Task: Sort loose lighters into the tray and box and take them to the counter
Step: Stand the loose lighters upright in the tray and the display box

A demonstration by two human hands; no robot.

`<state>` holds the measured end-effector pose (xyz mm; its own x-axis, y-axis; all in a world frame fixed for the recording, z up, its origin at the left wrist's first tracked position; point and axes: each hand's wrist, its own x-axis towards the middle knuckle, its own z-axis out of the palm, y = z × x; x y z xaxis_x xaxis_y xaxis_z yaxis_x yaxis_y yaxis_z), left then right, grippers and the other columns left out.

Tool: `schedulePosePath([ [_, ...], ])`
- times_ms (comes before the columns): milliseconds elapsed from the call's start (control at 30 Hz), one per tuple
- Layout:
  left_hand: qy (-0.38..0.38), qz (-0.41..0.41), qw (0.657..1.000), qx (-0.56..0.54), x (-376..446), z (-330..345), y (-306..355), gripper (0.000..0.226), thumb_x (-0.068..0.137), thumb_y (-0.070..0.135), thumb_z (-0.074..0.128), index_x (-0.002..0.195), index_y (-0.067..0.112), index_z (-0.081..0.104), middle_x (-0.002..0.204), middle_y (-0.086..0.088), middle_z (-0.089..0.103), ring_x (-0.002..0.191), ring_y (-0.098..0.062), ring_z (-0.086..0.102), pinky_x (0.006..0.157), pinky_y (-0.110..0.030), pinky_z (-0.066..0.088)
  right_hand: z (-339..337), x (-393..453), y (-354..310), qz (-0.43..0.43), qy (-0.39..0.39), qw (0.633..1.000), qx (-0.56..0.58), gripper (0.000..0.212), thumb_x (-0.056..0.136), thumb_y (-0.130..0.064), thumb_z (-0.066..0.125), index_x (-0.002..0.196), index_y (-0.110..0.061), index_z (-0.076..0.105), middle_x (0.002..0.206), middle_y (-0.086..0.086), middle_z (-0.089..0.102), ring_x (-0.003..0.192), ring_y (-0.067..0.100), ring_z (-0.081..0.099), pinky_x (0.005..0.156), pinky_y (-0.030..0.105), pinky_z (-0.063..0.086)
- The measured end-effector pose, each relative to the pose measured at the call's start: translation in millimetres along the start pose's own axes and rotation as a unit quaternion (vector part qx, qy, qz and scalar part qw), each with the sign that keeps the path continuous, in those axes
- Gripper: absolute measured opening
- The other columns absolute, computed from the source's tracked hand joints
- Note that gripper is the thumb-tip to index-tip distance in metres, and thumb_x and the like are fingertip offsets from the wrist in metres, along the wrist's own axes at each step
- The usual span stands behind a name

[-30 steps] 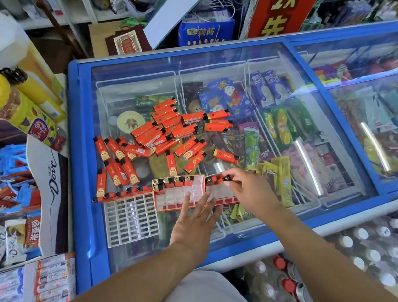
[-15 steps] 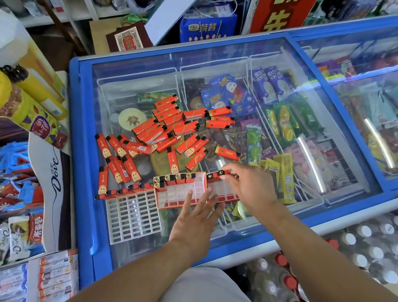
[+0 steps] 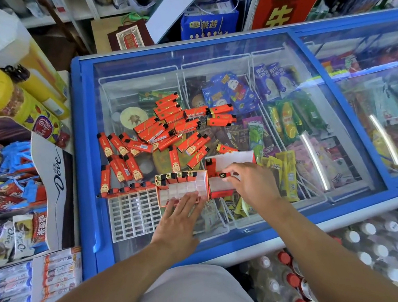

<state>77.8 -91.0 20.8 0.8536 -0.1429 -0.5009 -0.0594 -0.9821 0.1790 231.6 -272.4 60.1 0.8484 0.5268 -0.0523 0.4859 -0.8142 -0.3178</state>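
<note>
While the left hand [image 3: 176, 222] lies spread against the tray [image 3: 182, 188], the right hand [image 3: 252, 184] pinches a lighter [image 3: 221, 175]; loose lighters [image 3: 165, 130] lie behind.

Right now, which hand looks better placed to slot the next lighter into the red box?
The right hand. Its fingers already pinch a lighter just over the red box. The left hand lies flat and open at the tray, apparently steadying it.

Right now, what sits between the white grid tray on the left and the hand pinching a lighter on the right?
In the head view, the red box with a row of lighters along its far edge lies between the white tray and the right hand; the left hand rests against it.
</note>
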Motion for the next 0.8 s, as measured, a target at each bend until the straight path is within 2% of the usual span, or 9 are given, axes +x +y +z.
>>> schedulePosePath([
  [200, 0.004, -0.006, 1.000, -0.006, 0.2, 1.9, 0.9, 0.099, 0.099, 0.052, 0.045, 0.151, 0.028, -0.036, 0.163, -0.001, -0.033, 0.150, -0.021, -0.030, 0.124, -0.049, -0.013, -0.7, -1.9, -0.9, -0.010, -0.004, 1.000, 0.009, 0.020, 0.094, -0.039, 0.066, 0.111, -0.031, 0.070, 0.099, -0.011, 0.075, 0.085, 0.009, 0.070, 0.062, 0.024, 0.048],
  [333, 0.001, -0.005, 1.000, -0.013, -0.3, 1.0, 1.9, 0.102, 0.097, 0.058, 0.046, 0.152, 0.028, -0.035, 0.164, -0.001, -0.032, 0.150, -0.021, -0.030, 0.124, -0.049, -0.014, -2.8, -1.4, 1.1, -0.021, -0.013, 1.000, 0.006, 0.019, 0.095, -0.039, 0.065, 0.111, -0.032, 0.069, 0.105, -0.013, 0.074, 0.084, 0.008, 0.070, 0.064, 0.025, 0.051],
  [467, -0.009, 0.000, 1.000, -0.003, -0.7, 0.2, 4.8, 0.104, 0.096, 0.065, 0.046, 0.151, 0.032, -0.036, 0.162, -0.003, -0.034, 0.150, -0.023, -0.031, 0.123, -0.054, -0.012, 1.4, -4.5, 2.6, -0.030, 0.009, 0.999, 0.016, 0.017, 0.094, -0.038, 0.066, 0.109, -0.031, 0.070, 0.099, -0.013, 0.074, 0.086, 0.007, 0.069, 0.062, 0.025, 0.050],
  [667, -0.013, 0.001, 0.999, 0.040, 0.3, 2.3, 6.4, 0.102, 0.097, 0.065, 0.044, 0.148, 0.035, -0.039, 0.158, -0.009, -0.039, 0.146, -0.028, -0.035, 0.121, -0.059, -0.014, 4.1, -8.2, 3.0, -0.031, 0.004, 1.000, -0.004, 0.022, 0.093, -0.043, 0.065, 0.113, -0.033, 0.070, 0.104, -0.014, 0.073, 0.088, 0.005, 0.067, 0.063, 0.022, 0.049],
  [800, -0.020, -0.003, 0.998, 0.056, -0.3, 2.0, 7.9, 0.101, 0.098, 0.063, 0.043, 0.148, 0.034, -0.040, 0.158, -0.011, -0.041, 0.146, -0.030, -0.036, 0.120, -0.062, -0.013, 4.6, -8.2, 0.9, -0.015, 0.024, 1.000, -0.010, 0.026, 0.095, -0.047, 0.062, 0.116, -0.035, 0.072, 0.110, -0.014, 0.070, 0.081, 0.007, 0.068, 0.063, 0.025, 0.054],
])
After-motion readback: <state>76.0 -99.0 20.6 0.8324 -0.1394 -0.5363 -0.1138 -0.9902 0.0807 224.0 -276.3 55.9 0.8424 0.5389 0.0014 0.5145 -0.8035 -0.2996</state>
